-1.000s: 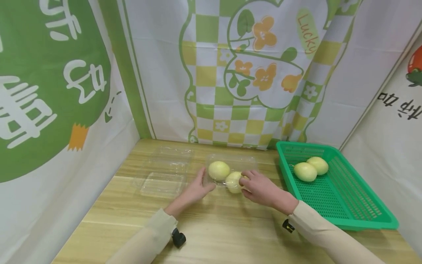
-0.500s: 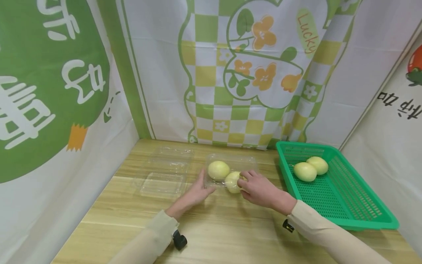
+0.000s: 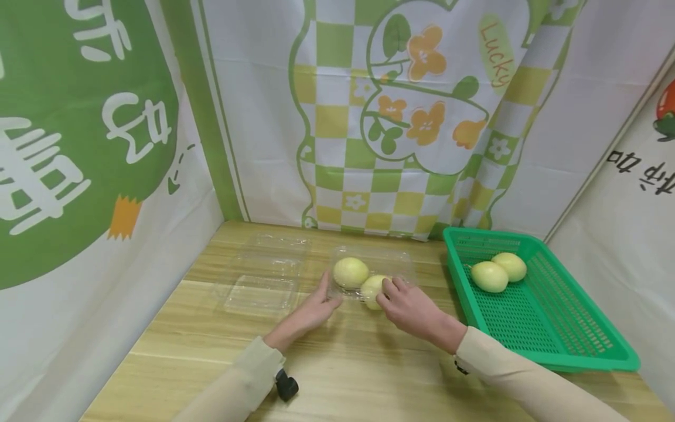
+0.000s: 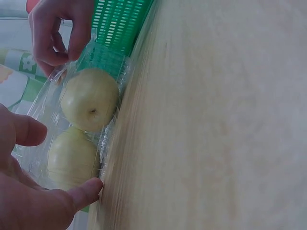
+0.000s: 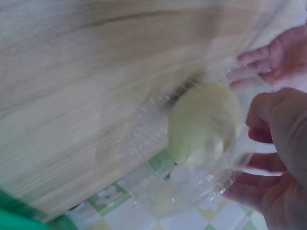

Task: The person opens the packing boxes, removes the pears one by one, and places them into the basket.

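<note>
A clear plastic clamshell box [image 3: 398,261] holds two pale yellow pears, the left pear [image 3: 350,273] and the front right pear [image 3: 372,291]. My left hand [image 3: 313,306] touches the box's left end, fingers fairly straight and thumb spread toward the front. In the left wrist view its fingertip lies at the rim beside the nearer pear [image 4: 73,158]. With curled fingers, my right hand [image 3: 413,308] pinches the box's plastic edge, close by the front pear. The right wrist view shows thumb and fingers [image 5: 261,115] at that edge; clear film overlaps the pear [image 5: 204,124].
To the left lies another clear clamshell box [image 3: 262,293], unfolded. A green perforated basket [image 3: 554,328] stands at the right with two more pears [image 3: 489,276] at its back. Printed curtains [image 3: 253,146] hang along the back and sides of the wooden table [image 3: 337,375].
My right hand has shifted slightly down, its fingers still at the front pear's side of the box. The left hand and the pears have hardly moved.
</note>
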A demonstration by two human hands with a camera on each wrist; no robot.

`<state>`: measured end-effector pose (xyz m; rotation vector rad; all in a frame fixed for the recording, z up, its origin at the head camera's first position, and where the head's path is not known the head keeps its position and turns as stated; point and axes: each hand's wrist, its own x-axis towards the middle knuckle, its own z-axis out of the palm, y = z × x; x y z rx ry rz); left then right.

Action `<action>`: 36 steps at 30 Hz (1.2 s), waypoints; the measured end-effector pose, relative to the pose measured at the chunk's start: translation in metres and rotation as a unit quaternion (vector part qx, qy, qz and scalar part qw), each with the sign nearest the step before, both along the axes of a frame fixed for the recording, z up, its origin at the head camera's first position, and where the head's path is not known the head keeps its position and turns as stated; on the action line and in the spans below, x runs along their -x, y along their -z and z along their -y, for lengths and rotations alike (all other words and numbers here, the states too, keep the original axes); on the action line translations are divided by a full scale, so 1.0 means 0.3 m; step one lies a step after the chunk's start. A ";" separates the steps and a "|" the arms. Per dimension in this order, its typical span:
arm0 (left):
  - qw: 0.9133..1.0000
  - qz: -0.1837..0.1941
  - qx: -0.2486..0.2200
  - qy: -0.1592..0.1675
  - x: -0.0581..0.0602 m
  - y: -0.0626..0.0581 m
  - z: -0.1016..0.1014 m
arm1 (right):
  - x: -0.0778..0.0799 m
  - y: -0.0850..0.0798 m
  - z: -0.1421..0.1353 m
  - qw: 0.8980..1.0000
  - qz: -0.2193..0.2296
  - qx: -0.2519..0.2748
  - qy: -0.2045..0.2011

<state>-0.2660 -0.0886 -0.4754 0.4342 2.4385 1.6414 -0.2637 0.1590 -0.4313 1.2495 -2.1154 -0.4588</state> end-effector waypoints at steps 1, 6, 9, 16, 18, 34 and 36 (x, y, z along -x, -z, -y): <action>1.000 -0.001 0.002 -0.001 -0.001 0.000 0.000 | 0.000 0.006 0.001 1.000 -0.013 -0.004 0.001; 1.000 0.005 0.004 0.000 -0.007 0.001 0.002 | 0.000 0.024 0.010 0.999 -0.037 -0.001 0.009; 1.000 0.007 0.003 0.001 -0.005 0.000 0.004 | -0.005 0.020 0.016 0.999 -0.039 -0.015 0.019; 1.000 0.001 0.006 0.005 0.004 -0.013 0.009 | -0.017 -0.009 0.036 0.997 -0.021 -0.050 0.048; 1.000 0.007 0.013 0.006 0.001 -0.018 0.011 | -0.016 -0.015 0.042 0.998 0.001 -0.036 0.051; 0.999 0.018 0.027 0.016 -0.008 -0.028 0.006 | -0.007 -0.066 0.038 0.994 0.086 -0.027 0.054; 0.999 0.012 0.033 0.014 -0.007 -0.023 0.004 | -0.004 -0.068 0.038 0.995 0.087 -0.030 0.049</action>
